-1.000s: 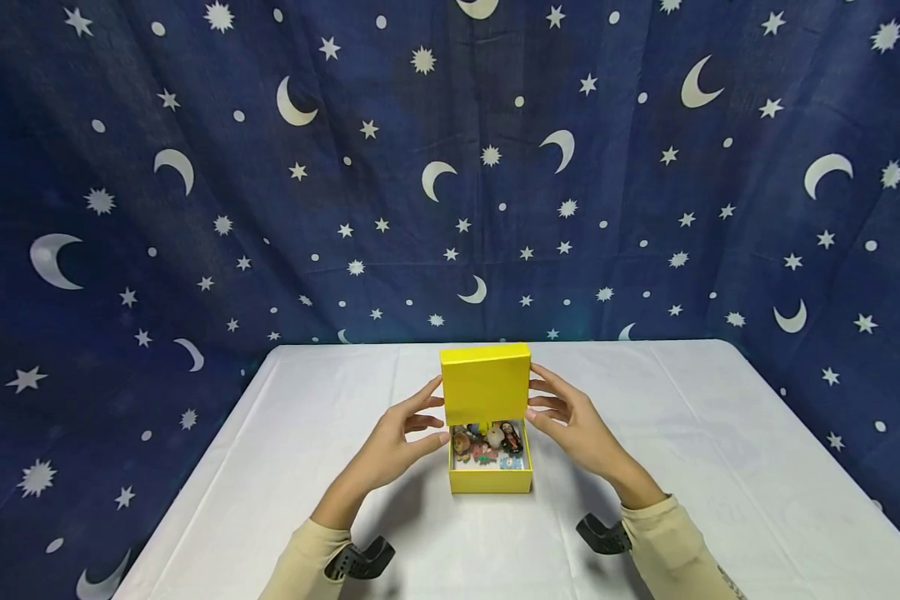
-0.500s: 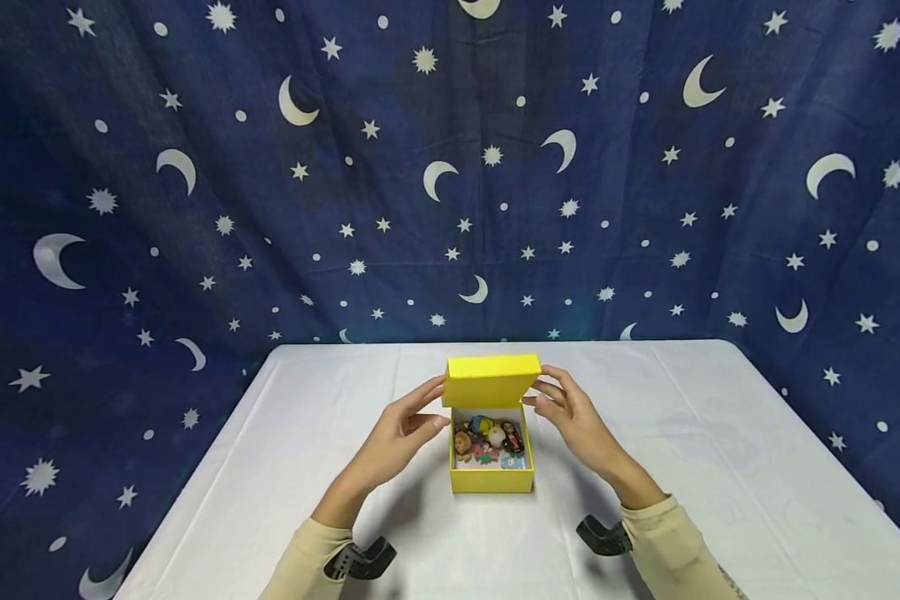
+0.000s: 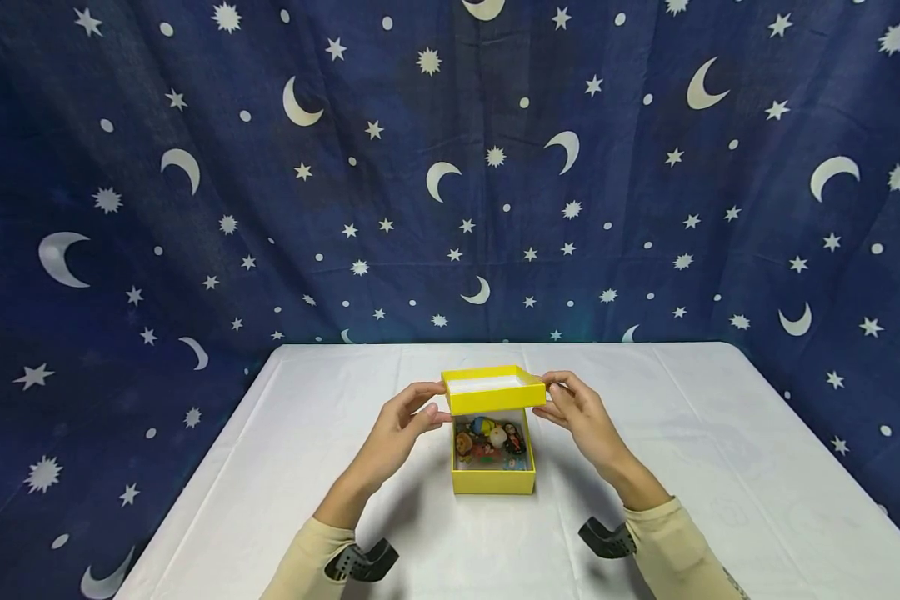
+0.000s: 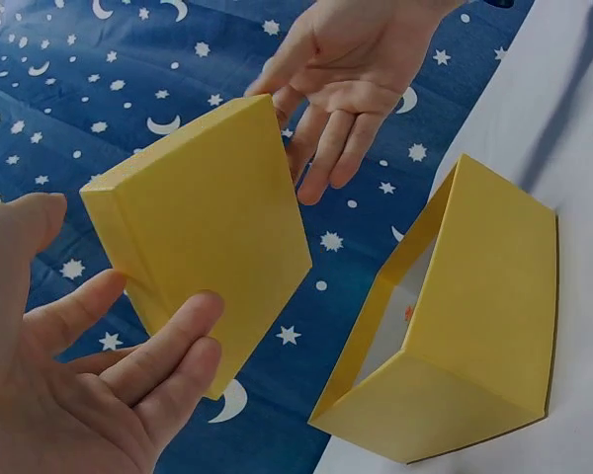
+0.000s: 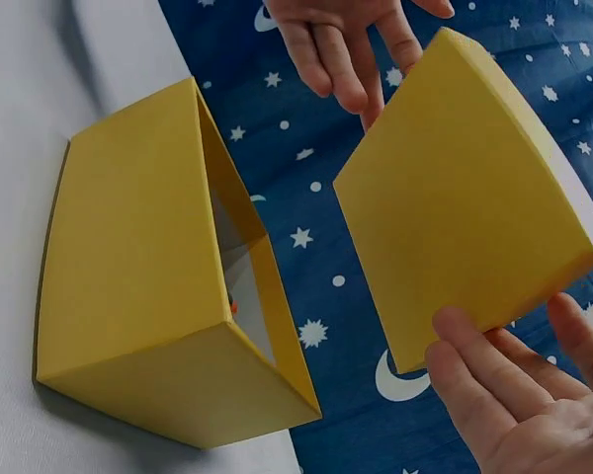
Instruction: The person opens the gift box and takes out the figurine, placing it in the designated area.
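In the head view a yellow box lid [image 3: 495,400] hangs above the back of an open yellow box [image 3: 493,482], its white inside showing. My left hand [image 3: 392,433] holds the lid at its left edge, and my right hand [image 3: 587,421] grips it at the right edge. The lid's plain yellow outer face fills the middle of both wrist views, apart from the box. Inside the box lie small toy figures: a brown one [image 3: 463,444], a blue and yellow one [image 3: 483,426], a pale round one [image 3: 498,437] and a dark one [image 3: 513,439].
The box stands on a table with a white cloth [image 3: 330,400]. Behind it hangs a dark blue curtain [image 3: 412,200] with moons and stars. Black wrist mounts [image 3: 363,561] sit on both forearms.
Between my hands the lid has turned over from upright, with its yellow face toward me, to lying tilted with its white inside up. The box has stayed in place.
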`<state>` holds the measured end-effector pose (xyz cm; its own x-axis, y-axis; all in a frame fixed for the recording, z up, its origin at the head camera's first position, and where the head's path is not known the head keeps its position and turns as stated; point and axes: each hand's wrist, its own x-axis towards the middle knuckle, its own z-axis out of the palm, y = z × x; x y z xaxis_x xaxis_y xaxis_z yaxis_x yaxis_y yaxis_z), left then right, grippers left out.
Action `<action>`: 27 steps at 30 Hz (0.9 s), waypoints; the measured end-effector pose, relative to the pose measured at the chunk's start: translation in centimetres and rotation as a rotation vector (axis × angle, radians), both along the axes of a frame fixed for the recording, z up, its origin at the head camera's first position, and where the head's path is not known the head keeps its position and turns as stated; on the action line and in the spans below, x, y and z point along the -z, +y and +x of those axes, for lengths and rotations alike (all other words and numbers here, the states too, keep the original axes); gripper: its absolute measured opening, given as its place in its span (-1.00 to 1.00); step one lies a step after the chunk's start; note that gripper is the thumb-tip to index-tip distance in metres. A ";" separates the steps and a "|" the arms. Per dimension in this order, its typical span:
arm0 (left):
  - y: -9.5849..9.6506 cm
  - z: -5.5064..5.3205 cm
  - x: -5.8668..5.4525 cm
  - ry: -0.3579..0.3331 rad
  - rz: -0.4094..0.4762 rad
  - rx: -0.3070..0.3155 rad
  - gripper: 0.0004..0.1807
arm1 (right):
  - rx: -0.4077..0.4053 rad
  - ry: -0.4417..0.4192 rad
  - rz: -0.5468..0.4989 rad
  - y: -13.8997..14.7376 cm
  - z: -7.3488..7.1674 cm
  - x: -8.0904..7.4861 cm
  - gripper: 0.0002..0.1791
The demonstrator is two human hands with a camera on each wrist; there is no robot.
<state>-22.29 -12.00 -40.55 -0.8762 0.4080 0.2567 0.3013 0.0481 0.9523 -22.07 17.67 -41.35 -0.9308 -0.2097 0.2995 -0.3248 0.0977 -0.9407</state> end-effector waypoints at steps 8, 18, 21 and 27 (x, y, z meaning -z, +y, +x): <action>0.1 -0.1 -0.1 -0.078 0.021 -0.115 -0.68 | -0.022 -0.048 0.008 0.1 0.0 0.2 -0.60; -0.1 -0.2 0.0 -0.069 0.049 -0.167 -0.70 | -0.110 -0.100 0.016 0.2 0.1 0.2 -0.45; -0.3 -0.2 0.1 -0.076 0.027 -0.172 -0.62 | -0.134 -0.107 -0.005 0.1 0.2 0.2 -0.42; -0.7 -0.2 0.1 -0.087 -0.046 -0.144 -0.48 | -0.147 -0.090 -0.032 -0.1 0.3 0.3 -0.42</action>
